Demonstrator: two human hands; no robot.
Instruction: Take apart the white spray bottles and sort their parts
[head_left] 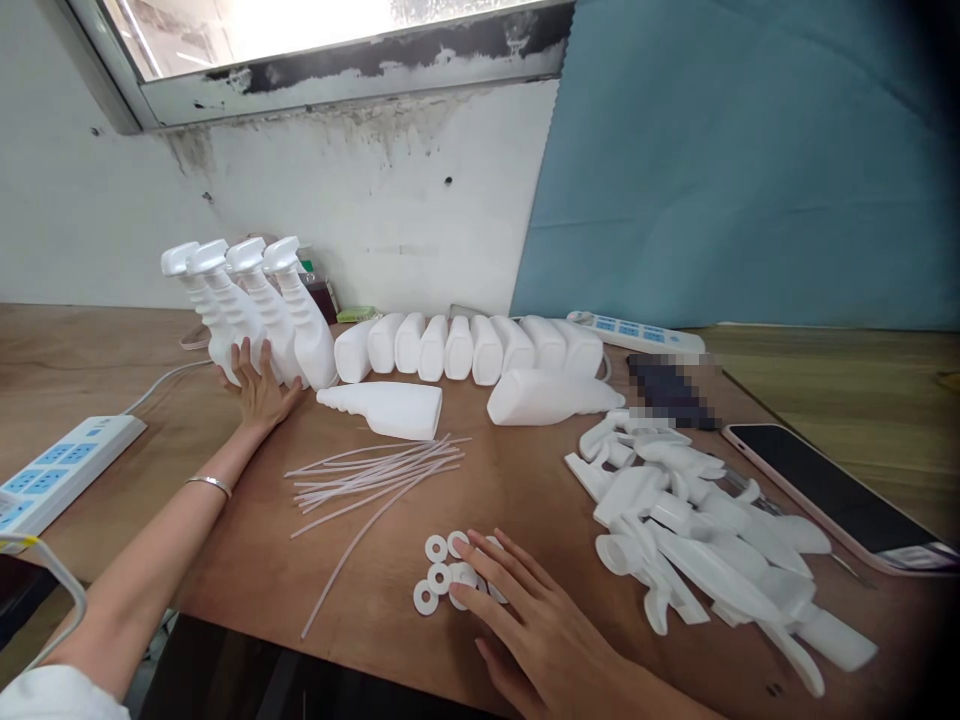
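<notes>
My left hand (259,385) reaches far left and rests with spread fingers against the base of several assembled white spray bottles (251,310) lying in a leaning row. My right hand (536,625) lies flat near the front edge, fingers apart, fingertips on a small cluster of white ring washers (439,575). A bundle of thin clear tubes (375,475) lies between the hands. Two capless white bottles (386,408) (551,395) lie in front of a row of more capless bottles (469,348).
A heap of white trigger spray heads (690,520) fills the right side, with a phone (832,495) beyond it. Power strips lie at the far left (56,470) and at the back (637,332). A blue sheet (750,160) hangs on the wall.
</notes>
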